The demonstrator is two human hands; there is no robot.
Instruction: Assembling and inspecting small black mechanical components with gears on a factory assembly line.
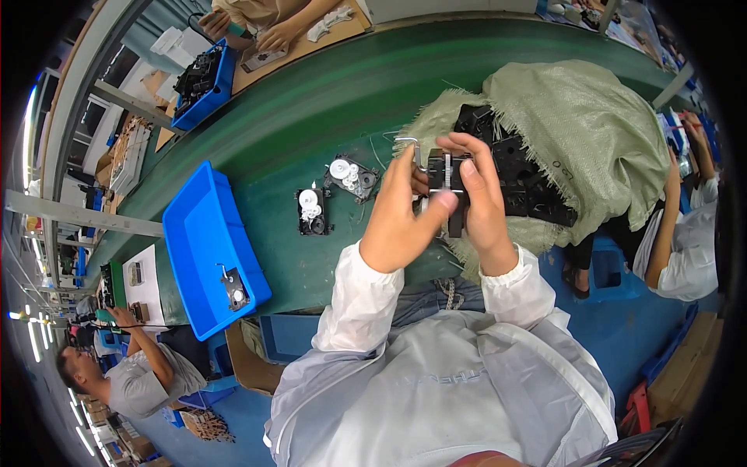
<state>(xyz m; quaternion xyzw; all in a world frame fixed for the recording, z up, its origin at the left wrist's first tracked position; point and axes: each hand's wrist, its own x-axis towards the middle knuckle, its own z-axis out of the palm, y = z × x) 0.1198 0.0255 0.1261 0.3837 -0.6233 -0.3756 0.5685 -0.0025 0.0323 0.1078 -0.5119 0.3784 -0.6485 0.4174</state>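
Observation:
Between my two hands, above the green bench, is a small black plastic mechanism point(437, 173) with a pale ridged strip and a bent metal rod at its upper left. My left hand point(395, 210) grips its left side, the thumb laid across the lower part. From the right, my right hand point(486, 204) closes on it with thumb and fingers. Left of my hands, two black gear assemblies with white gears lie on the bench: an upper one point(362, 180) and a lower one point(323, 226). Some fingers are partly hidden behind the mechanism.
A blue bin point(176, 247) at the left contains one black part point(234, 288). To the right, a woven green sack point(591, 148) spills several black housings point(537, 175). Across the bench, a co-worker's hands are near another blue bin point(226, 74). More people sit at both sides.

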